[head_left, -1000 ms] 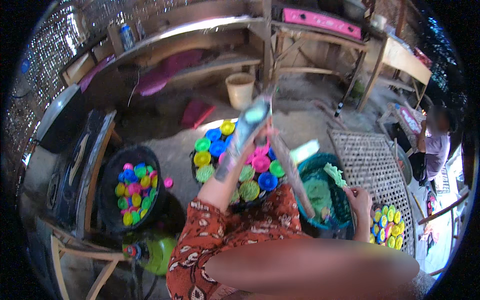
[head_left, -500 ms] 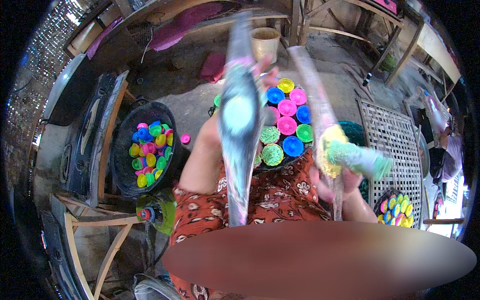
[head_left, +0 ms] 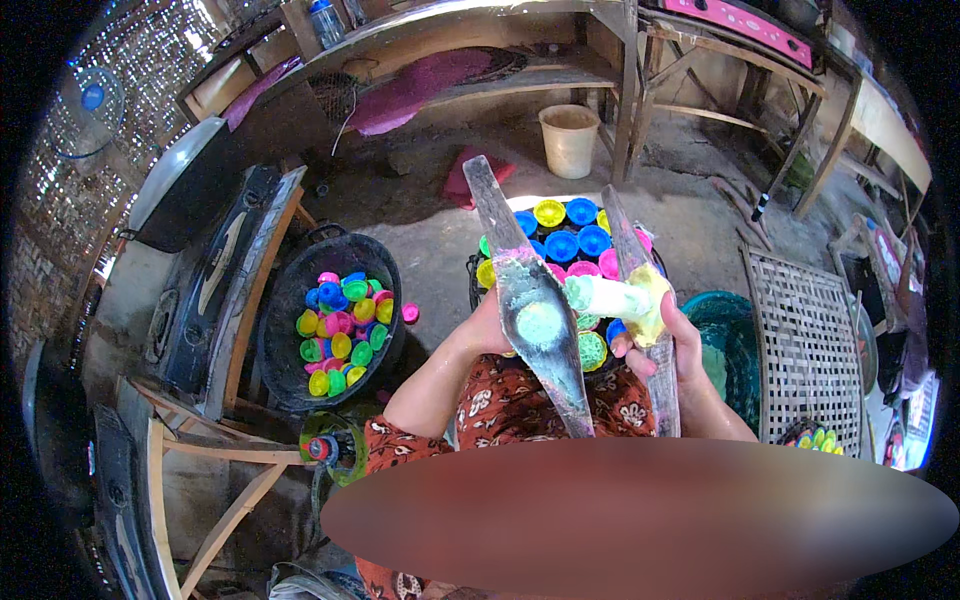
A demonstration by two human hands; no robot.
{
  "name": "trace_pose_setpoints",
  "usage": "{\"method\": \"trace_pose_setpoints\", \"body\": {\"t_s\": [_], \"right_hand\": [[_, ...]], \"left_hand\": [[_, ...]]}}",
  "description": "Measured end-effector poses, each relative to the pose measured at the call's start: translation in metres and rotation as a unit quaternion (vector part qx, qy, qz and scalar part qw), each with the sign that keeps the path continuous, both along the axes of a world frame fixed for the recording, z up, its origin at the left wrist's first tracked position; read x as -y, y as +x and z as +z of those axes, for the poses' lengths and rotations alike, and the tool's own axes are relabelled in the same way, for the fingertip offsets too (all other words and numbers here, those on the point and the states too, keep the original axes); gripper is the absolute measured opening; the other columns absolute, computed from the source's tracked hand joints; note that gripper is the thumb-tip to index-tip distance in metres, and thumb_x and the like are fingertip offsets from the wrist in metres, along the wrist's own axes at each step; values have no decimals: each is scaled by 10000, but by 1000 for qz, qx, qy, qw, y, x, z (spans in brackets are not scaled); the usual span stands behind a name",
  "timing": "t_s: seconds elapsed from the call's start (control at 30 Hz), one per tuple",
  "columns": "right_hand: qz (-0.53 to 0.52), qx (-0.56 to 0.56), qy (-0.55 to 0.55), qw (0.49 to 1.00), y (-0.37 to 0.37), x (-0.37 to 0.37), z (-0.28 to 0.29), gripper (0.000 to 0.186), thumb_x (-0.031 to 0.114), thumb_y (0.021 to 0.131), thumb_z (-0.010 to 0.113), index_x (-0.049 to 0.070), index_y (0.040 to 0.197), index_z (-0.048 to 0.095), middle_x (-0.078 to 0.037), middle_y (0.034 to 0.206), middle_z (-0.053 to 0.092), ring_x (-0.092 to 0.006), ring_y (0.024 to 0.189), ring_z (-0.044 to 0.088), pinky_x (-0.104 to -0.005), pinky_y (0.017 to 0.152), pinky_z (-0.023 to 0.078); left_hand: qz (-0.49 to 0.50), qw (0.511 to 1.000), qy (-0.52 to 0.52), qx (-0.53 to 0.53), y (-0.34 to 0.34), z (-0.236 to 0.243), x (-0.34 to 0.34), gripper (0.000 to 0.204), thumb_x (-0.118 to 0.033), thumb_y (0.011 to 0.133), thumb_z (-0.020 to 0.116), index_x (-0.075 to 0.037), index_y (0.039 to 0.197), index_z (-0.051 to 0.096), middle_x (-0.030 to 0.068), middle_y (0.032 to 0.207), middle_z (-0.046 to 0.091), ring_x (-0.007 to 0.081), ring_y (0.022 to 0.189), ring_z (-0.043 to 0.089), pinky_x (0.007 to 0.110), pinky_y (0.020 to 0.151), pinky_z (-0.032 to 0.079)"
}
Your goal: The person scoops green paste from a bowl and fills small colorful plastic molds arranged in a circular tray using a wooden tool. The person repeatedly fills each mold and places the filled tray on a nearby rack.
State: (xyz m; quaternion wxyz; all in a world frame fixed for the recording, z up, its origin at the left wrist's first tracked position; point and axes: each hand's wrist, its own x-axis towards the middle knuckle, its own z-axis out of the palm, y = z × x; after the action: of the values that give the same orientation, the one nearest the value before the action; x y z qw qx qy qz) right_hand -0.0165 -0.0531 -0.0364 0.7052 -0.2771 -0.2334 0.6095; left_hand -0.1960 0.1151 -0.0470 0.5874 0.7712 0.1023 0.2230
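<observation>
My left hand (head_left: 482,327) is closed round a long dark wooden bar (head_left: 548,372), whose hollow holds pale green dough (head_left: 538,322). My right hand (head_left: 682,349) is closed on a second wooden bar (head_left: 662,398), which carries a yellow-coated block (head_left: 648,290) with a pale green cylinder (head_left: 602,295) pointing left toward the first bar. Behind and below the bars, a round tray holds several coloured cups (head_left: 562,245), some filled with green strands (head_left: 590,349). The bars partly hide my fingers and the tray.
A black tub of coloured cups (head_left: 285,350) lies left beside a wooden stand (head_left: 235,450). On the right are a teal basin (head_left: 740,330), a woven bamboo rack (head_left: 805,350) and another cup pile (head_left: 812,437). A cream bucket (head_left: 568,140) stands behind, near wooden shelving (head_left: 540,85).
My right hand has left the basin, where it held a soft green lump, and grips the second bar. Both bars are now spread apart in front of me, the hollow facing up.
</observation>
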Motion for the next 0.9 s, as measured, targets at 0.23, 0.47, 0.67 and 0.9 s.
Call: {"method": "trace_pose_setpoints", "body": {"t_s": [0.23,0.47,0.67,0.9], "right_hand": [[-49,117,20,992,7,-6,28,722,533,865,461,68,1367,229,-184,1018,570,-196,595,598,-184,340,378],[-210,533,82,815,13,13,68,1160,481,641,759,153,1443,-12,-203,1302,379,-161,794,575,-219,549,469],[-233,725,207,614,15,29,80,1111,431,667,763,207,1448,5,-263,1343,297,-172,827,558,-239,600,471],[-218,817,141,515,12,26,65,1101,354,697,760,183,1444,-31,-232,1341,293,-191,936,518,-251,616,472]], "left_hand": [[45,990,135,-12,20,0,-5,600,-190,604,796,-59,1123,525,69,1033,602,174,983,573,331,917,422],[120,837,533,42,42,45,-10,416,-299,563,720,-83,913,659,108,892,662,273,911,617,410,934,416],[98,866,479,106,61,55,4,225,-264,567,658,-47,619,625,156,634,607,310,695,612,413,922,416],[98,857,467,193,78,37,12,223,-253,569,670,-48,636,614,154,645,605,316,698,611,403,856,451]]}}
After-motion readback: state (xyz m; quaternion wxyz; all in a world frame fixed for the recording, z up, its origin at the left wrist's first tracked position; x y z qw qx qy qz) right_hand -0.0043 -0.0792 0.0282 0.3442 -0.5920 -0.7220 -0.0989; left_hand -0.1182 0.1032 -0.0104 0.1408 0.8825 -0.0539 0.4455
